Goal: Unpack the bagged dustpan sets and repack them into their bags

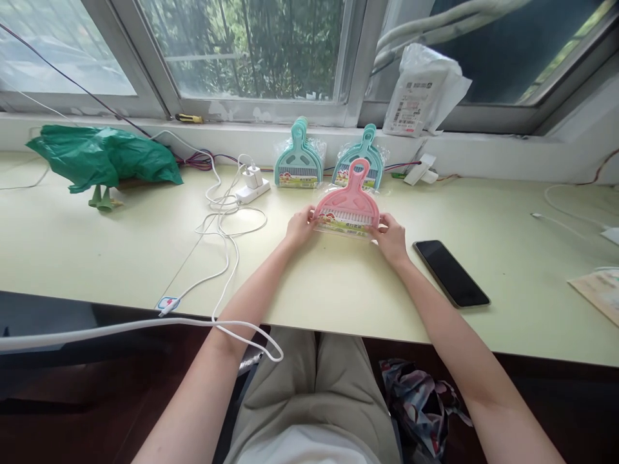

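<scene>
Between my two hands stands a pink dustpan and brush set (349, 200) in clear wrapping, its handle pointing up and a printed label along its lower edge. The fingers of my left hand (300, 227) close on its left lower corner. On the right lower corner, my right hand (391, 238) grips it with thumb and fingers. Just behind, a stack of turquoise dustpan sets (370, 151) leans against the wall, partly hidden by the pink one. Another turquoise stack (298, 158) leans there to the left.
A power strip (252, 190) with tangled white cables (220, 222) lies left of my hands. To the right rests a black phone (452, 274). A green plastic bag (104, 158) sits far left. On the sill are a yellow cutter (189, 118) and a wrapped white box (418, 96).
</scene>
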The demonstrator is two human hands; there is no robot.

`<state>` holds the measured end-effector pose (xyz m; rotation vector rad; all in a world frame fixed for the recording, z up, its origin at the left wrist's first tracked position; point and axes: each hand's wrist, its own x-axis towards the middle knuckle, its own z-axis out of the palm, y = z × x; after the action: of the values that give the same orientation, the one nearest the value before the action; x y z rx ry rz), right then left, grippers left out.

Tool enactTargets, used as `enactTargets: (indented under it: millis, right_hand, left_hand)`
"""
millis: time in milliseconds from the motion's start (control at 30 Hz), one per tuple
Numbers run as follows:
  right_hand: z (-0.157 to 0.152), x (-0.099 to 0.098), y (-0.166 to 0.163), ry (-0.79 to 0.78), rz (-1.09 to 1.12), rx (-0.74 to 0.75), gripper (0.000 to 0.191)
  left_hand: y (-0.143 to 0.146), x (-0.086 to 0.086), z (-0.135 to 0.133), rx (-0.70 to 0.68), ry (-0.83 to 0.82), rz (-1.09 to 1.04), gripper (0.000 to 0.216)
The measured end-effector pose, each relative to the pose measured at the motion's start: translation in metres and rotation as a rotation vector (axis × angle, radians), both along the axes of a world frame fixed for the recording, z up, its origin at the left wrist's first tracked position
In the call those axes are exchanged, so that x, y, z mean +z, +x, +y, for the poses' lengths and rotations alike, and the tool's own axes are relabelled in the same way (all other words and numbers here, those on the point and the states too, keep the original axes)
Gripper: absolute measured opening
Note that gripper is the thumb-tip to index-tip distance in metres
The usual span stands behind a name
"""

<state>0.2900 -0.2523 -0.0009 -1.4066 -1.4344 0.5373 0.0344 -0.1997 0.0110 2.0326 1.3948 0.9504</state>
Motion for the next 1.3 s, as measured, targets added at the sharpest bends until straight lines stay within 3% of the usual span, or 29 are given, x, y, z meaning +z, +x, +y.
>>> enactTargets:
  millis: [200,400,533,667,733,867,1100,1300]
  right_hand:
    - [0.01,-0.004,-0.008,0.105,-0.182,-0.018,0.038]
    - [0.05,-0.008,-0.028,0.127,-0.26,0.034,0.024]
    - [0.084,-0.005,-0.055,0.136,-0.346,0.05,0.018]
    - [0.112,0.002,-0.085,0.102,-0.484,0.014,0.027]
    - [0.123,0.005,-0.099,0.058,-0.574,-0.02,0.031]
    - [0.143,0.01,-0.122,-0.028,-0.688,-0.082,0.03]
    - [0.174,0.018,-0.143,-0.062,-0.694,-0.114,0.028]
    - [0.191,0.024,-0.151,-0.124,-0.687,-0.168,0.028]
  left_hand:
    - [-0.003,0.003,-0.002,0.146,0.04,0.189,0.019]
    - [-0.016,0.002,0.005,0.309,0.05,0.251,0.02]
    - [-0.029,-0.002,0.012,0.447,0.123,0.136,0.024]
    - [-0.043,-0.006,0.024,0.601,0.139,-0.072,0.042]
    - [-0.05,-0.008,0.03,0.639,0.112,-0.168,0.037]
    - [-0.059,-0.01,0.038,0.579,0.082,-0.224,0.023]
    - [-0.053,-0.012,0.039,0.354,0.13,-0.057,0.022]
    - [-0.049,-0.012,0.035,0.312,0.112,0.029,0.023]
